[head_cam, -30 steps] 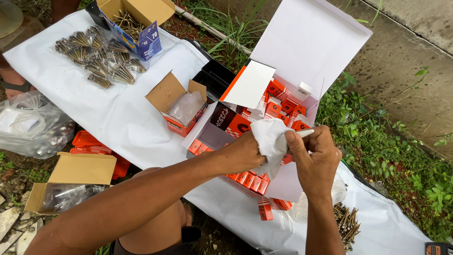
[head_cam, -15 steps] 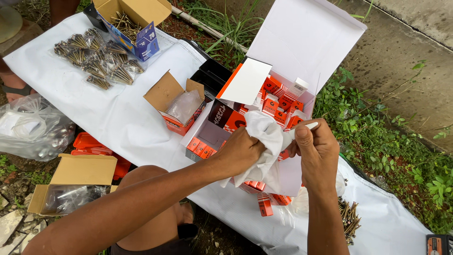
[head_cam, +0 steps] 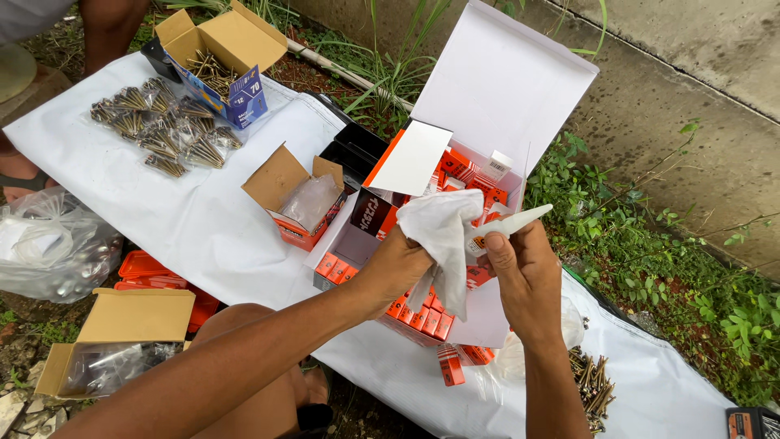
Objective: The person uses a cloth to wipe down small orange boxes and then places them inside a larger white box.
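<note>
White cloth (head_cam: 443,236) in left hand (head_cam: 398,264); right hand (head_cam: 524,272) pinches white nozzle (head_cam: 512,223), seemingly touching cloth.

two hands (head_cam: 398,268), one white cloth (head_cam: 443,236), three cardboard boxes (head_cam: 296,191)

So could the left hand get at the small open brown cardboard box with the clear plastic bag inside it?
Probably not right away: the left hand is gripping a white cloth. The small open brown cardboard box lies close on the white sheet, with nothing in between.
</note>
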